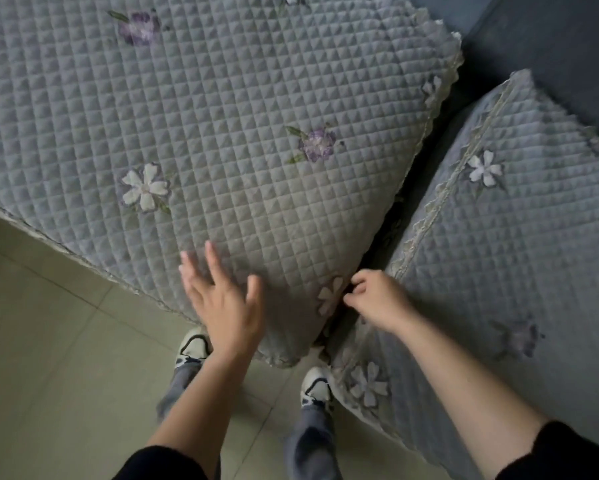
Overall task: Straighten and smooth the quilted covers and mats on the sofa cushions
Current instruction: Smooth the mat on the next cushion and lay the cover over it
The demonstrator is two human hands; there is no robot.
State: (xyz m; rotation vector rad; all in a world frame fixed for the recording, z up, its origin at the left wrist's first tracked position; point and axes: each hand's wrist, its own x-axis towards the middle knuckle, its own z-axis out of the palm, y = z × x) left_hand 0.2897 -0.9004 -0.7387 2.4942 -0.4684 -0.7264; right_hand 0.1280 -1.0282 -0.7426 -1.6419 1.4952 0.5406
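Beside the quilted cover (pixel 221 133) — tiled floor (pixel 48 341), shoe (pixel 192 346).

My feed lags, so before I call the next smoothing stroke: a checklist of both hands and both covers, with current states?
1. The left hand open, fingers spread over the left cover: ok.
2. The left hand touching that cover: cannot tell, blurred.
3. The right hand gripping fabric at the gap between cushions: cannot tell; fingers curl, pinch point dark.
4. Top of the left cover free of folds: ok where visible.
5. The right cover square on its cushion: cannot tell, partly out of frame.
6. The right shoe clear of the right cover's hanging corner: cannot tell; side by side.
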